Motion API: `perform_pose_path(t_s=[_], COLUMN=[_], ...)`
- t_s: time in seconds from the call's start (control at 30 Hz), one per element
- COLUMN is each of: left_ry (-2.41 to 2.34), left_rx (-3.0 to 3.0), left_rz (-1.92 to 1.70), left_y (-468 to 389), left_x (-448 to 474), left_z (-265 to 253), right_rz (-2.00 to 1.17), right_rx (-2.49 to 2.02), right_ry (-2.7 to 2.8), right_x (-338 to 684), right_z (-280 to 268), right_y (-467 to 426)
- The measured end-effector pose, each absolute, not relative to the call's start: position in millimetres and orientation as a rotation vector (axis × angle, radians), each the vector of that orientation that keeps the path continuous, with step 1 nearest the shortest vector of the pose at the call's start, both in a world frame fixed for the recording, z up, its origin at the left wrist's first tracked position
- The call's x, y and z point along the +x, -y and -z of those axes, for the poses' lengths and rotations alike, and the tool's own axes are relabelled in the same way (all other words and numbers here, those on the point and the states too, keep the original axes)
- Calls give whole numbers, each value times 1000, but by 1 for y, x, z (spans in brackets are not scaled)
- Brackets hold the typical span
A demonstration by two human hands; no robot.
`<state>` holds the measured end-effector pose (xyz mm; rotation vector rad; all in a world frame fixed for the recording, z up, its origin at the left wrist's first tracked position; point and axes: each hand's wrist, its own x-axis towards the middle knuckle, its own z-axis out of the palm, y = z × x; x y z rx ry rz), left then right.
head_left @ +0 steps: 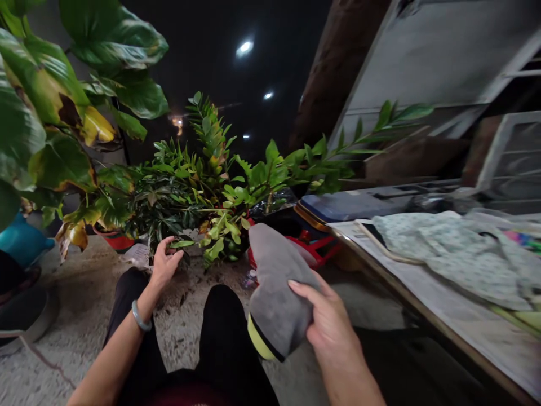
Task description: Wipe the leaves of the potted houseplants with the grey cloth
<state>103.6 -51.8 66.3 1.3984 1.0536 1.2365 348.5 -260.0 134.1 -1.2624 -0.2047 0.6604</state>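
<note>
My right hand (332, 318) grips a folded grey cloth (281, 285) with soft, plush fabric. A yellow-green part with a black border shows at its lower edge. My left hand (165, 260) reaches in among the potted plants, its fingers curved and thumb apart from them. A small green leaf (182, 244) lies by the gap between thumb and fingers; whether they touch it I cannot tell. Dark-leaved foliage (163, 208) stands just behind this hand, and lighter green sprigs (222, 237) are to its right.
Large yellowing leaves (59, 113) hang at upper left above a turquoise watering can (25, 242). A red pot (112, 239) stands on the rough floor. At right, a table (422, 299) bears a patterned cloth (448, 248). A red plastic item (321, 251) sits behind the grey cloth.
</note>
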Motion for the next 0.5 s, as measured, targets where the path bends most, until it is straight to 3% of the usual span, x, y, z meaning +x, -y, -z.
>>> perform_pose_path(t_s=[0.3,0.5], left_ry=[-966,-1013], left_rx=[1254,1435], left_rz=[-1265,-1251], left_y=[51,42], left_x=[129,156], left_z=[-93,-89], right_rz=[-599,-891], right_rx=[-1097,-1129], right_ry=[201,384], right_x=[352,318], right_z=[-155,-129], right_y=[218,156])
